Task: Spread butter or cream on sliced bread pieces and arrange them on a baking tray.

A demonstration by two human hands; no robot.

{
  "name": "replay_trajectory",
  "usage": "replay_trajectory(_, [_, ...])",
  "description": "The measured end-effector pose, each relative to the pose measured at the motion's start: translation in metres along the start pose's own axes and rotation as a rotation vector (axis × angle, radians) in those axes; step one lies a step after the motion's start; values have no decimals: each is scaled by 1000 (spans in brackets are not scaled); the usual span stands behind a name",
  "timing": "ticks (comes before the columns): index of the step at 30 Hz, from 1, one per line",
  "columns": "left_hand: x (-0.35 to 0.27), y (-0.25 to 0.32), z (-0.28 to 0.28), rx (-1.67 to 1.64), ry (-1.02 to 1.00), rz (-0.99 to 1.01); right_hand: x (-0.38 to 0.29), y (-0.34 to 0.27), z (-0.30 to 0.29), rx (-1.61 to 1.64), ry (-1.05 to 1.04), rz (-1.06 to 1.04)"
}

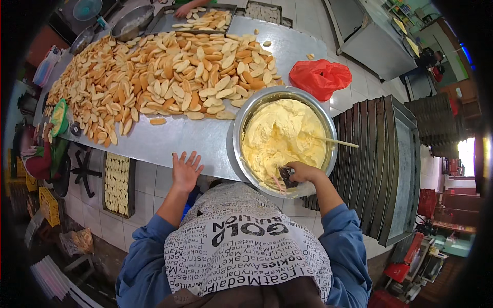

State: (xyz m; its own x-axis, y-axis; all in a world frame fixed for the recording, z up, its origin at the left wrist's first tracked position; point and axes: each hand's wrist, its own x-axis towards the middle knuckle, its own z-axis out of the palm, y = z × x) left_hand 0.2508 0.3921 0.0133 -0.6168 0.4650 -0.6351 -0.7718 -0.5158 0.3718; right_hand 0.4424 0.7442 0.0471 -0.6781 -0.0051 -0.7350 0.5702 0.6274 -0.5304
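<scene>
My right hand (302, 172) is at the near rim of a large steel bowl (333, 127) of pale yellow cream (285, 127). Its fingers close on a small dark object (285, 175), whose exact kind I cannot make out. Close by in the bowl lies a thin pink handle (278, 184), its other end hidden in the cream. A pale stick (342, 143) leans out over the bowl's right rim. With fingers spread and nothing in it, my left hand (185, 171) is at the front edge of the metal table (173, 142).
A wide heap of oval baked pieces (161, 81) covers much of the table. Beyond the bowl sits a red plastic bag (320, 79). Stacked metal trays (369, 161) stand on the right. A filled tray (118, 184) is below, left. Another person's hand (182, 11) works at the far tray (231, 17).
</scene>
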Motion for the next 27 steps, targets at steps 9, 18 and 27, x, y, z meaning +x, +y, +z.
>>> replay_trajectory(9, [34, 23, -171, 401, 521, 118, 57, -21, -4, -293, -85, 197])
replay_trajectory(18, [35, 69, -276, 782, 716, 61, 66, -7, 3, -279, 101, 259])
replay_trajectory(27, [71, 86, -235, 912, 565, 142, 50, -44, 15, -134, 43, 269])
